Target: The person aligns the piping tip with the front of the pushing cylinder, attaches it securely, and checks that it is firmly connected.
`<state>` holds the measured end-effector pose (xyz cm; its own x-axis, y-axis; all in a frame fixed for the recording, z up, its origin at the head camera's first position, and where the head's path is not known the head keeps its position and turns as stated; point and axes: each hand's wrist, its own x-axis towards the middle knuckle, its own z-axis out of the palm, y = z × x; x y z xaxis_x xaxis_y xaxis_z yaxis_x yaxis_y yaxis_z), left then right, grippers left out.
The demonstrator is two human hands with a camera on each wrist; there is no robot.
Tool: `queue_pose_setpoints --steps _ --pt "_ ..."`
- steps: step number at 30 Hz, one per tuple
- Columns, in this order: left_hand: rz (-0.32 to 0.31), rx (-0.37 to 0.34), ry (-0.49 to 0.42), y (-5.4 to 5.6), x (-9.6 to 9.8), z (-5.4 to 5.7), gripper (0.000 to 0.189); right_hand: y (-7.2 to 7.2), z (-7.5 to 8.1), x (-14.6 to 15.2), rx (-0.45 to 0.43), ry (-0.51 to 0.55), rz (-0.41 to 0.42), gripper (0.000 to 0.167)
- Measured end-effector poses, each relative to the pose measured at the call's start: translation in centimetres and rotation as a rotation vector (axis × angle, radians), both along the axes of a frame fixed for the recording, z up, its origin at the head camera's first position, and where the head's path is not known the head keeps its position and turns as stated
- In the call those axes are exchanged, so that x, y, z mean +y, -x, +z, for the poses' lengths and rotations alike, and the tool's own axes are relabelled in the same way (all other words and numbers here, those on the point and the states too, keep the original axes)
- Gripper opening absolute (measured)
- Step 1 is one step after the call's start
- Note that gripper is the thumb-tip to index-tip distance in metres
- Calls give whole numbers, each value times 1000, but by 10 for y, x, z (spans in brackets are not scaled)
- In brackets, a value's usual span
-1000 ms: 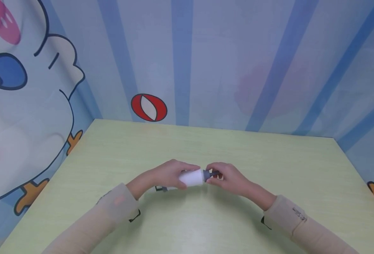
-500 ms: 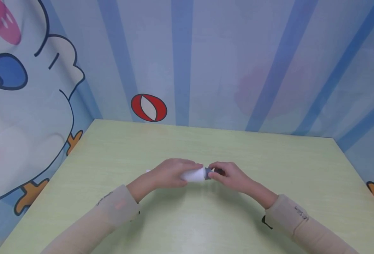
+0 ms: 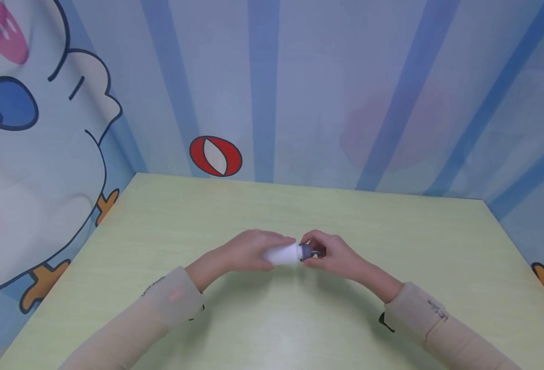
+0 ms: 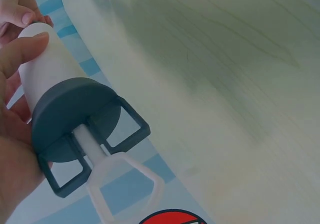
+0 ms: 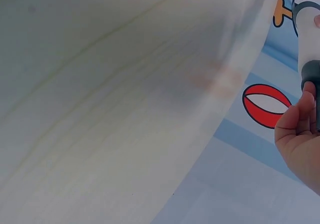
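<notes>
A white syringe-like tube [image 3: 283, 254] is held sideways above the table, with my left hand [image 3: 248, 252] gripping it around the barrel. At its left end, the left wrist view shows a dark blue-grey flange [image 4: 75, 119] with two angular finger loops and a white plunger [image 4: 91, 145] ending in a loop. My right hand [image 3: 336, 257] pinches the dark grey nozzle cap [image 3: 306, 252] at the other end with thumb and fingers. A short white neck shows between barrel and cap. In the right wrist view, part of the cap [image 5: 311, 72] sits above the fingertips.
The pale yellow-green table [image 3: 184, 216] lies beneath both hands. Behind it rises a blue striped backdrop [image 3: 318, 103] with cartoon prints, including a red and white oval [image 3: 216, 155]. Both forearms wear beige sleeves [image 3: 170, 298].
The tube has turned in my left hand, so its finger loop no longer shows in the head view. My right fingers have shifted on the cap, which sits slightly farther right, exposing the white neck.
</notes>
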<state>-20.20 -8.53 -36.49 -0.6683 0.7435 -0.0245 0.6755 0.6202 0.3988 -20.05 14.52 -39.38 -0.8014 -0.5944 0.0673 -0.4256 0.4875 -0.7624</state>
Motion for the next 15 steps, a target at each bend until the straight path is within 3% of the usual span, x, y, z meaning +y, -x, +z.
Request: queue_pose_setpoints --steps 15 --pt "9 -2 -16 1 1 -2 60 -5 3 0 87 32 -40 30"
